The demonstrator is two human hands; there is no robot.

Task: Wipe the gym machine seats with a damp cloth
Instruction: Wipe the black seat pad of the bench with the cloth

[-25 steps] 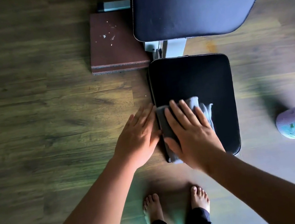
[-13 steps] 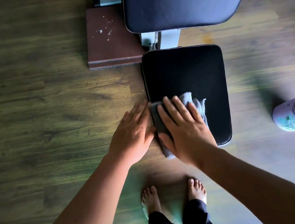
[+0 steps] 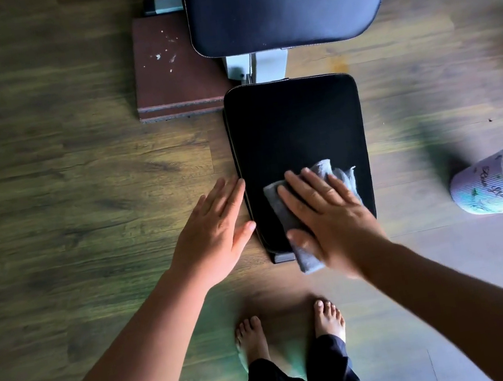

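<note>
right hand (image 3: 328,220) flat on cloth (image 3: 283,211), black seat (image 3: 295,123)

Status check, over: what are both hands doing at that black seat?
Right hand flat, pressing grey cloth on seat. Left hand open at seat's left edge. Nothing in the way.

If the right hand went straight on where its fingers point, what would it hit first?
Only bare seat pad ahead of the right hand; beyond its far-left corner, perhaps the brown block.

A brown slab (image 3: 169,67) and a patterned cup (image 3: 486,187) sit on the wooden floor (image 3: 39,166).
</note>
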